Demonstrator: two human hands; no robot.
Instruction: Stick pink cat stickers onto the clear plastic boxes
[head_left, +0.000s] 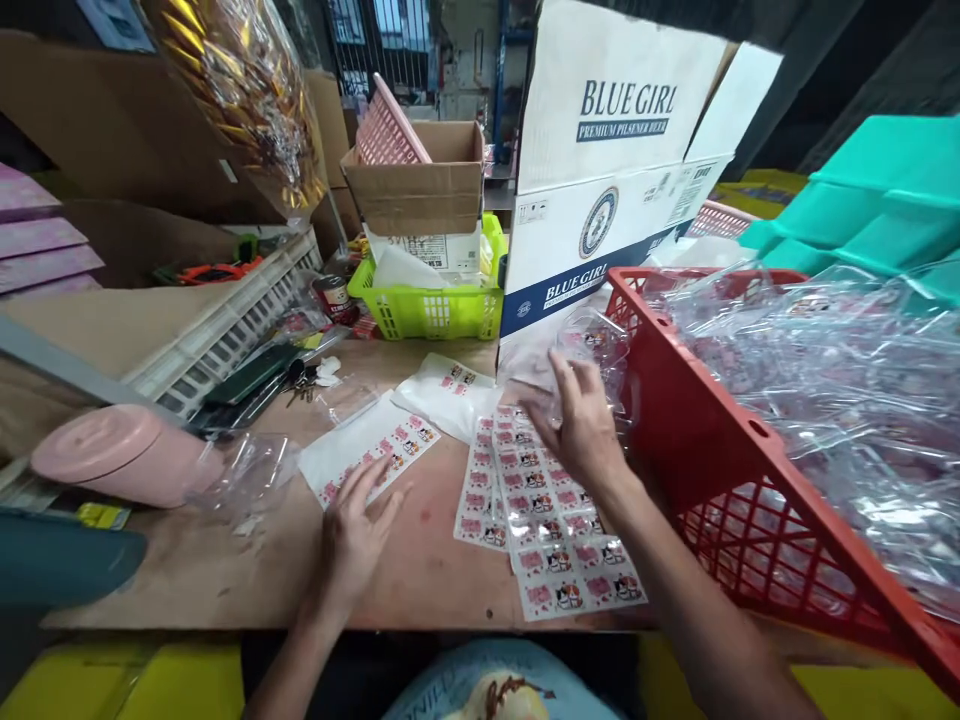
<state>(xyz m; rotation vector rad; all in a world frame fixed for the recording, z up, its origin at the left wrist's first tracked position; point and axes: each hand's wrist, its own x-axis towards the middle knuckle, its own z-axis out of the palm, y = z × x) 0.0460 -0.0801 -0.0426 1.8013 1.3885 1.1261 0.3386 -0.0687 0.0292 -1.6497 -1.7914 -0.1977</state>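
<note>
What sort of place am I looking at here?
Probably a small packing or labelling workshop: sheets of printed stickers lie on the worktable, and a red plastic crate beside them is heaped with clear plastic packaging.

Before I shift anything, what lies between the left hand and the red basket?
In the head view, bare tabletop comes first beside the left hand, then overlapping sticker sheets; the right forearm crosses in front of the red basket.

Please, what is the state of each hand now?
Left hand: open, at a sticker sheet's edge.
Right hand: partly curled near clear packaging; cannot tell if it holds any.
</note>
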